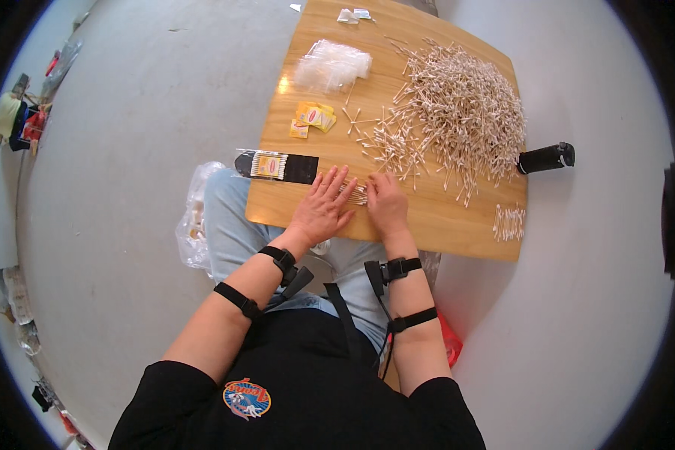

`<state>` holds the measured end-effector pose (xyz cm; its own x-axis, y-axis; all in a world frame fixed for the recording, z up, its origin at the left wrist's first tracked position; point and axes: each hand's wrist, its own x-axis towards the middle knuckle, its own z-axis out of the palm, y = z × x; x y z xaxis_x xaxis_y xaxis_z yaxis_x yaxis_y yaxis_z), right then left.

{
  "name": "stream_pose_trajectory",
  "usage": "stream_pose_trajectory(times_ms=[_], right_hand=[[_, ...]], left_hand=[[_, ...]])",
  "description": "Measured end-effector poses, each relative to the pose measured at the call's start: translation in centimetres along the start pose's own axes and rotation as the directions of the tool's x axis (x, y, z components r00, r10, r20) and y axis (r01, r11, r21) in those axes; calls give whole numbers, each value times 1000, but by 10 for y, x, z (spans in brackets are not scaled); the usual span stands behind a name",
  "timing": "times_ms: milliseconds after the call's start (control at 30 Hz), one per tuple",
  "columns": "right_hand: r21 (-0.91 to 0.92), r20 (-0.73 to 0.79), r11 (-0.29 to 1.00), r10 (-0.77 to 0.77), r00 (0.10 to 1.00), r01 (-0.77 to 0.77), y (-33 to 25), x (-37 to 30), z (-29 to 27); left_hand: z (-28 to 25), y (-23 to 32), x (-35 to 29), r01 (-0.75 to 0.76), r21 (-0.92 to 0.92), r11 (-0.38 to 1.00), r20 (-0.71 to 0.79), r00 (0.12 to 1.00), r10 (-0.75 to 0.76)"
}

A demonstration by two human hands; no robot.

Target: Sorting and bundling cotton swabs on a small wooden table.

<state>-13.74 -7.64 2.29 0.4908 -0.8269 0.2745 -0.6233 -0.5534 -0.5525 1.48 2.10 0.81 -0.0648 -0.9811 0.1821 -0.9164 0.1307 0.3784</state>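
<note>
A small row of cotton swabs [358, 195] lies near the front edge of the wooden table. My left hand [322, 205] rests over its left side, palm down with fingers stretched. At the row's right end my right hand [387, 204] has its fingers drawn together around swab tips; its exact grip is partly hidden. Just left of my left hand lies a black strip [301, 169]. On it sits a clear packet of swabs [268, 165] with a yellow card. Farther back are several yellow cards [315, 116].
A big heap of loose cotton swabs [465, 105] covers the table's right side. Clear plastic sleeves [332, 65] are stacked at the back left. A black cylinder [546, 158] stands by the right edge, and more swabs [508, 223] lie at the front right corner.
</note>
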Motion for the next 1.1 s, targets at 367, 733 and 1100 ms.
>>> stream_pose_trajectory(times_ms=[367,733,1100], right_hand=[[-170,-75,981,86,993,-98,15,9,15],[6,-65,1000,23,998,-23,14,-2,7],[80,-97,994,81,992,-74,11,-4,9]], left_hand=[[2,0,0,-6,29,1000,6,1000,6],[7,1,1,38,28,999,-29,999,-37],[11,10,8,126,64,990,-34,992,-124]])
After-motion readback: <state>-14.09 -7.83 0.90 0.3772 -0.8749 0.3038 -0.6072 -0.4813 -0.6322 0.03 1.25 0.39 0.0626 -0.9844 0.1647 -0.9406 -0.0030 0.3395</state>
